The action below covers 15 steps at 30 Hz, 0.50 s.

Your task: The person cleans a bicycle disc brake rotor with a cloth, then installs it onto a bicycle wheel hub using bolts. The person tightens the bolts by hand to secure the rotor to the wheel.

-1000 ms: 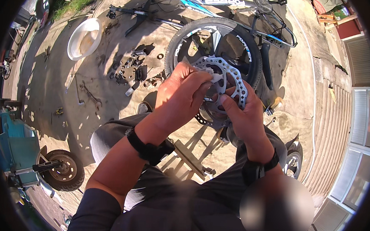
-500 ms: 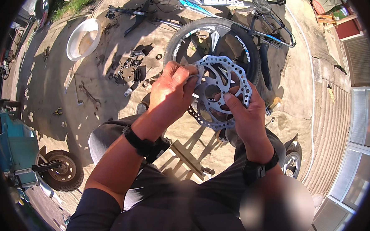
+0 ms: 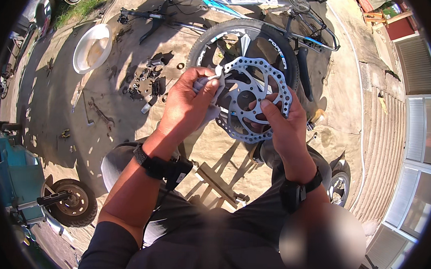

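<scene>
Sunlit concrete ground (image 3: 129,110) fills my view. Nearest me, my right hand (image 3: 279,125) is clamped on the silver brake disc (image 3: 256,100), thumb through its cut-outs, holding it up at the centre of the view. At its nine o'clock my left hand (image 3: 188,104) is closed on a pale rag (image 3: 209,83) pressed against the disc's upper-left edge. Beyond them lies a bicycle wheel (image 3: 245,34) with a black tyre — scattered small parts (image 3: 147,80) at ten o'clock, a white bowl (image 3: 91,47) farther left, and a bicycle frame (image 3: 242,2) at twelve o'clock.
</scene>
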### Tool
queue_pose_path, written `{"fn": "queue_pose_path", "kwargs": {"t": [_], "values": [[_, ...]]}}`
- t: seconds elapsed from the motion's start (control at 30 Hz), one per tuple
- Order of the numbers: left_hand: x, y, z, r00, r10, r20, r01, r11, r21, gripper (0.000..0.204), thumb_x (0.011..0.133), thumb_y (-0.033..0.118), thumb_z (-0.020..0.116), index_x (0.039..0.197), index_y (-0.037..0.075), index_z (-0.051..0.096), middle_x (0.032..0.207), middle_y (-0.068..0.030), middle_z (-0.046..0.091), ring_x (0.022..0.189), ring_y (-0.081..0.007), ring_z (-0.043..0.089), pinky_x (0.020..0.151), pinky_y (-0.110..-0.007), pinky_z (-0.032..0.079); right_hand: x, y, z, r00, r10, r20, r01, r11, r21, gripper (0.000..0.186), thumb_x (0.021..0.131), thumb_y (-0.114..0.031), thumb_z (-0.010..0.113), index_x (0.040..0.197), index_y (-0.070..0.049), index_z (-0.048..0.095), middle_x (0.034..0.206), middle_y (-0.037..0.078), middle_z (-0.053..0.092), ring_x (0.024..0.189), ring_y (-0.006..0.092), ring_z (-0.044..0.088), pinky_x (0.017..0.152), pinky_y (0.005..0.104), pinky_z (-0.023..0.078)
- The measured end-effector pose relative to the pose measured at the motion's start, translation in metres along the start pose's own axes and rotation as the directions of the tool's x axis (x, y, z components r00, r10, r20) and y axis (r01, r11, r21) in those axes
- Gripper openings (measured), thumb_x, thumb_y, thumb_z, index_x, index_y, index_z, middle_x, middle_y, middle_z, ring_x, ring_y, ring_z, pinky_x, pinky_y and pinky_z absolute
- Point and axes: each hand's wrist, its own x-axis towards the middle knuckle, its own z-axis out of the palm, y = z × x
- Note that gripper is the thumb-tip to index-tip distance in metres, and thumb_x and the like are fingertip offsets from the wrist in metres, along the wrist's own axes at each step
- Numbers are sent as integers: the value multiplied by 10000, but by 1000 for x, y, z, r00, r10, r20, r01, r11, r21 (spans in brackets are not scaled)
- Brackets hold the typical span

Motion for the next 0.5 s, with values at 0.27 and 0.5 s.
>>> {"fn": "queue_pose_path", "kwargs": {"t": [0.27, 0.5], "values": [[-49, -23, 23, 772, -2, 635, -229, 932, 281, 242, 894, 181, 751, 1068, 58, 635, 965, -117, 660, 907, -260, 656, 806, -363, 512, 18, -7, -12, 973, -127, -193, 159, 974, 163, 293, 1003, -70, 573, 1293, -39, 541, 994, 116, 710, 804, 225, 734, 682, 331, 645], [-5, -13, 19, 996, -56, 64, 74, 940, -332, 123, 994, 131, 666, 1089, 66, 623, 885, -5, 648, 768, -73, 596, 693, -228, 521, 12, 3, -4, 973, -110, -205, 137, 983, 124, 322, 1005, -83, 577, 1322, -48, 529, 993, 113, 708, 833, 222, 731, 694, 336, 640]]}}
